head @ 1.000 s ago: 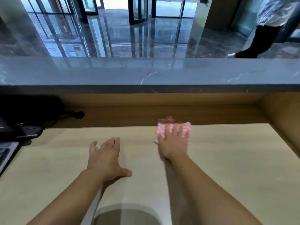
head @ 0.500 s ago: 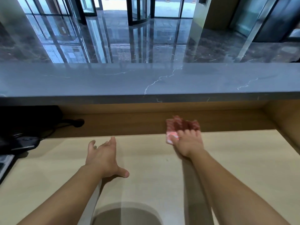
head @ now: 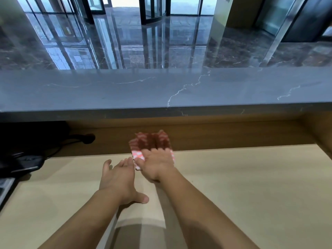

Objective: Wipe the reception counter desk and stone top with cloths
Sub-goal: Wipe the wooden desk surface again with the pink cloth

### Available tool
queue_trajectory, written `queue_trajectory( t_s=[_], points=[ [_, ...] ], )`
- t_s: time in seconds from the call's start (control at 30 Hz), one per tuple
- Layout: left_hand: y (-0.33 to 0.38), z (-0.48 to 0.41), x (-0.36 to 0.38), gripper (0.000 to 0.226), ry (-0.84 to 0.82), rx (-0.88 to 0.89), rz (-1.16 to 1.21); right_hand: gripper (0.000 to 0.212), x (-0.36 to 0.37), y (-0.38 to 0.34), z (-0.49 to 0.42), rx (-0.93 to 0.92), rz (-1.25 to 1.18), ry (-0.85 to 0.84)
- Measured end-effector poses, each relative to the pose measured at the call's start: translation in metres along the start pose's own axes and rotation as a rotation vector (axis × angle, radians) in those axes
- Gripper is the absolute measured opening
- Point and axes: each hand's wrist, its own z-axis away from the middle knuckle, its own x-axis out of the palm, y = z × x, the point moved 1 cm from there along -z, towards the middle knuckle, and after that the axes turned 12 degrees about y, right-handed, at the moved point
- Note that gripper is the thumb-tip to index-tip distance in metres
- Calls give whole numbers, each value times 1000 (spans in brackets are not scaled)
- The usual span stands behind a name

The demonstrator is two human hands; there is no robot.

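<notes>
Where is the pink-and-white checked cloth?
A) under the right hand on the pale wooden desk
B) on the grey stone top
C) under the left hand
A: the right hand presses the pink-and-white checked cloth at the back of the pale wooden desk.

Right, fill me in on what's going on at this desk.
A person is wiping the pale wooden desk. The right hand presses a pink-and-white cloth flat at the desk's back edge, below the grey stone top. The left hand rests open on the desk beside it, holding nothing.
</notes>
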Motion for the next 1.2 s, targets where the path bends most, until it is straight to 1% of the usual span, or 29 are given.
queue_trajectory(
  t_s=[0.07, 0.17, 0.2, 0.3, 0.37, 0.43, 0.47, 0.53, 0.63, 0.7, 0.77, 0.83, 0.9, 1.03, 1.07, 1.13, 1.17, 1.2],
  points=[
    [0, 0, -1, 129, 3, 9, -8, 56, -1, 18, -5, 4, 0, -15],
    [2, 1, -4, 124, 6, 21, -22, 58, -11, 71, -7, 91, 47, 52],
    [3, 1, -5, 122, 8, 23, -28, 57, -17, 92, -5, 139, 81, 58],
    [3, 0, -7, 121, 22, 29, -38, 61, -32, 145, 2, 367, 132, 115],
    [1, 0, -5, 124, 30, 29, -29, 64, -35, 157, 1, 479, 134, 59],
    [-3, 5, 2, 124, 52, 27, 31, 61, -43, 141, 1, 545, 75, -89],
    [-7, 9, 7, 122, 70, 24, 78, 58, -45, 127, 0, 551, 47, -139],
    [-16, 21, 16, 118, 111, 14, 174, 56, -47, 97, -5, 501, 25, -174],
    [-43, 42, 24, 116, 139, -44, 260, 62, -33, 45, -22, 436, -15, -175],
    [-63, 57, 28, 117, 130, -87, 275, 57, -21, 9, -33, 355, -36, -206],
    [-80, 74, 31, 117, 135, -135, 312, 52, -11, -28, -38, 228, -46, -234],
    [-91, 91, 35, 118, 169, -172, 349, 51, -1, -64, -40, 108, -58, -196],
    [-99, 107, 40, 117, 206, -180, 360, 49, 15, -102, -42, -58, -37, -123],
    [-106, 126, 46, 113, 285, -129, 372, 57, 54, -171, -31, -429, -33, -89],
    [-105, 128, 46, 112, 298, -109, 380, 57, 63, -179, -29, -477, -8, -84],
    [-103, 133, 46, 111, 297, -89, 356, 58, 71, -182, -26, -518, 18, -69],
    [-102, 136, 46, 111, 274, -87, 326, 58, 69, -176, -25, -518, 16, -60],
    [-102, 139, 46, 109, 210, -95, 316, 59, 65, -167, -26, -501, 11, -52]
  ],
)
